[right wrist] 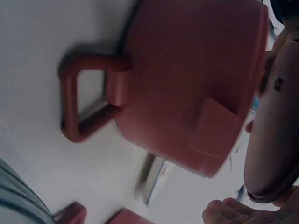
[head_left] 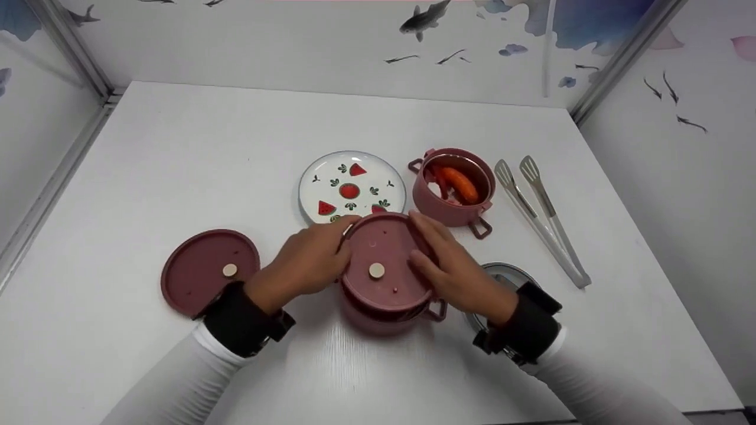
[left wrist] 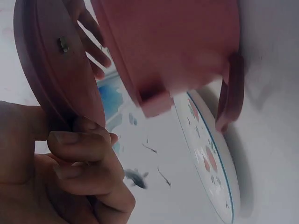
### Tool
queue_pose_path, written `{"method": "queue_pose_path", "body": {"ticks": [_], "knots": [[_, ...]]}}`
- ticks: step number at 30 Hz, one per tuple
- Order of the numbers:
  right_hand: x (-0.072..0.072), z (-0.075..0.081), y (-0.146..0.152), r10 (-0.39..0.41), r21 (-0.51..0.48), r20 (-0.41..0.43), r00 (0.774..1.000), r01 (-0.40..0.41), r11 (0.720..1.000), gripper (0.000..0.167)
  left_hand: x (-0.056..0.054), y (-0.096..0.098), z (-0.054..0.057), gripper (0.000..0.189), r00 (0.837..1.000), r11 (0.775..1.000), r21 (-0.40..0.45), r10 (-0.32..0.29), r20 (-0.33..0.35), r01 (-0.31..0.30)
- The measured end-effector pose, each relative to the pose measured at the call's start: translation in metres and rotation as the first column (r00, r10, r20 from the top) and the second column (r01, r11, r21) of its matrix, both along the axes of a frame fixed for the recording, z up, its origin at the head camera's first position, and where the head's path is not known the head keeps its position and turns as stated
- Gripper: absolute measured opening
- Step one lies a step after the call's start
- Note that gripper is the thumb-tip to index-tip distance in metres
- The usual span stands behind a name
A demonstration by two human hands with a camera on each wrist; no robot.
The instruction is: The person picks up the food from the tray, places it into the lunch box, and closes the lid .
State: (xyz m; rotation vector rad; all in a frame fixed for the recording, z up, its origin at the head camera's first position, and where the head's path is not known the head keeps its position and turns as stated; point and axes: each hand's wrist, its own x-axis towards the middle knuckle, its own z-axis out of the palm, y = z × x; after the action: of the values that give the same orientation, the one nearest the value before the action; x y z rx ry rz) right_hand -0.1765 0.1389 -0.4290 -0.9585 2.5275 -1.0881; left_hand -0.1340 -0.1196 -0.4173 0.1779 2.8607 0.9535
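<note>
Over a dusky pink pot (head_left: 378, 321) at the front centre, both hands hold a round pink lid (head_left: 393, 248) with a pale knob. My left hand (head_left: 310, 257) pinches the lid's left rim between thumb and curled fingers. The right hand (head_left: 463, 274) grips the opposite rim, its thumb on the lid's top. Both wrist views show the lid tilted and apart from the pot's rim, with a gap between lid (left wrist: 51, 60) and pot (left wrist: 177, 37). A side handle (right wrist: 70, 98) of the pot shows in the right wrist view. The pot's inside is mostly hidden by the lid.
A second pink lid (head_left: 204, 265) lies at the left. Behind the pot is a watermelon-patterned plate (head_left: 378, 171). Another pink pot (head_left: 443, 209) holds an orange, sausage-like item (head_left: 460, 184). Metal tongs (head_left: 555, 236) lie at the right. The right forearm partly covers a grey-rimmed round dish (head_left: 514, 271).
</note>
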Motion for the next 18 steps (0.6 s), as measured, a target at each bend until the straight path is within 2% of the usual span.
{"method": "queue_pose_path", "body": {"ticks": [4, 6, 9, 11, 14, 18], "knots": [[0.002, -0.017, -0.004, -0.006, 0.05, 0.07, 0.998, 0.003, 0.999, 0.064, 0.004, 0.01, -0.01, 0.044, 1.0, 0.999, -0.035, -0.007, 0.001, 0.008], [0.003, -0.022, -0.005, -0.006, 0.069, 0.075, 0.997, 0.0, 0.998, 0.065, 0.006, 0.012, -0.015, 0.044, 1.0, 0.998, -0.069, -0.002, -0.022, 0.001], [0.004, -0.026, -0.008, 0.0, 0.079, 0.068, 0.998, -0.006, 0.997, 0.067, 0.009, 0.013, -0.022, 0.042, 0.992, 0.992, -0.125, 0.008, -0.128, -0.024], [0.004, -0.028, -0.01, 0.006, 0.09, 0.061, 0.998, -0.012, 0.996, 0.067, 0.01, 0.014, -0.027, 0.039, 0.975, 0.986, -0.16, 0.009, -0.222, -0.045], [0.005, -0.031, -0.011, 0.009, 0.112, 0.067, 0.998, -0.017, 0.994, 0.067, 0.012, 0.016, -0.034, 0.035, 0.939, 0.973, -0.217, 0.0, -0.343, -0.079], [0.006, -0.031, -0.011, -0.02, 0.133, 0.04, 0.999, 0.014, 0.991, 0.068, 0.012, 0.021, -0.04, 0.034, 0.905, 0.946, -0.299, -0.016, -0.425, -0.124]]}}
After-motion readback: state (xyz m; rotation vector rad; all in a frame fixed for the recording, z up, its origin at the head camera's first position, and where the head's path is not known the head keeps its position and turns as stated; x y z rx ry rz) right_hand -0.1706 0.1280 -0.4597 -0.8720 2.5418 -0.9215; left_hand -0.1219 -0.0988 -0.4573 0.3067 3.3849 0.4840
